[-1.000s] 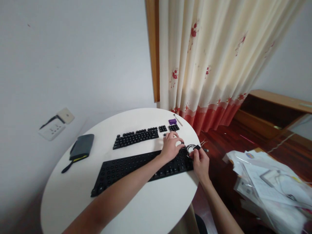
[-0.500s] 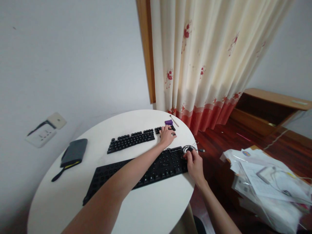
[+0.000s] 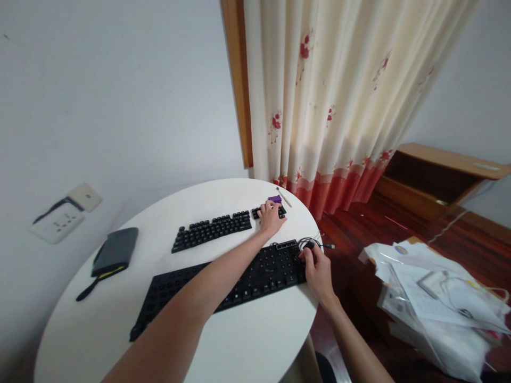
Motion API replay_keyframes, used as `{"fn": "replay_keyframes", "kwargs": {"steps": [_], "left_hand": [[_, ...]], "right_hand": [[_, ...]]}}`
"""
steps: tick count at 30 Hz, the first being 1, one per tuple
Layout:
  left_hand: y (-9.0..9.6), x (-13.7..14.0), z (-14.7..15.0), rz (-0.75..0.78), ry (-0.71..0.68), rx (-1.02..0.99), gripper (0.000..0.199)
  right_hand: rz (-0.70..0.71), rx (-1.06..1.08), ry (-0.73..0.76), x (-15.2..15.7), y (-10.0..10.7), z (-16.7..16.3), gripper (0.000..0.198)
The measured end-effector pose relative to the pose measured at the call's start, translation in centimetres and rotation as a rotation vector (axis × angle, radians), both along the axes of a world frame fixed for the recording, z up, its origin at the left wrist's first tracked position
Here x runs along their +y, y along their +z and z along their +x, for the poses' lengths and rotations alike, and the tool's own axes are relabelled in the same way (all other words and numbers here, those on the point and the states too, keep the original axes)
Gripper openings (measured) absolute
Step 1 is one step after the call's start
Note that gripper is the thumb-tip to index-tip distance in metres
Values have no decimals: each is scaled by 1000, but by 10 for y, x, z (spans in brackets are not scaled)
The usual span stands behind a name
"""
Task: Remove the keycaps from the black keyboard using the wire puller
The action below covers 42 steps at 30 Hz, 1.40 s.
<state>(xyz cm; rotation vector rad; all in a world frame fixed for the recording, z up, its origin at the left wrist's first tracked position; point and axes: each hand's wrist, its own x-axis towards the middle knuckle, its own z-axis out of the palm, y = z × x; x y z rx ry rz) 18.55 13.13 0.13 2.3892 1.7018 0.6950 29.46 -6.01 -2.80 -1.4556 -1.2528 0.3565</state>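
Observation:
My left hand (image 3: pixel 270 218) reaches across the table, its fingers bent down among loose black keycaps (image 3: pixel 282 211) at the far right. Whether it grips one is hidden. To its left, more keycaps (image 3: pixel 213 230) lie laid out in keyboard rows. My right hand (image 3: pixel 318 268) rests at the right end of a black keyboard (image 3: pixel 271 271), thumb and fingers closed around a small black piece (image 3: pixel 309 245). Many of the keyboard's key positions are bare, while some caps remain along its front edge. My left forearm covers the keyboard's middle.
A purple cloth (image 3: pixel 275 199) and a thin brush (image 3: pixel 283 197) lie at the far edge of the round white table (image 3: pixel 255 340). The coiled cable (image 3: pixel 329 246) overhangs the right edge. A grey pouch (image 3: pixel 116 250) sits left. Plastic-wrapped papers (image 3: pixel 435 298) stand to the right.
My left hand has shifted slightly and now bends lower over the keycaps at the far right. My right hand stays at the keyboard's end. The view has moved a little.

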Motion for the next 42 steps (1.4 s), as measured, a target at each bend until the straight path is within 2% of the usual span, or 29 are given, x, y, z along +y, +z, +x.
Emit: {"fn": "replay_keyframes", "kwargs": {"steps": [9,14,17,19,21,24,28,31,34,42], "left_hand": [[2,0,-1,41,-3,19,46],[11,-7,-3,55,-20,13,48],[18,-19,-6,79,-73,-29,38],[20,-32,-11,60,-156,-51,27],[19,-50,-17,8,-286,-69,19],[14,-83,-26,-81,-487,-122,18],[4,-123,-33,-125,-611,-216,24],[-3,-136,-32,-144,-642,-275,28],[-10,-139,-30,-142,-616,-322,31],[-22,-138,-28,-86,-643,-336,33]], "right_hand": [[14,22,-20,1,-6,1,31],[40,54,-52,1,-3,3,31],[68,152,-90,3,-2,6,30],[83,213,-83,5,-1,10,28],[82,234,-33,6,0,16,25],[46,202,99,8,2,25,24],[-26,116,261,12,8,34,26],[-70,47,358,16,14,39,27],[-106,10,440,20,17,42,29],[-222,67,632,21,22,48,32]]}}
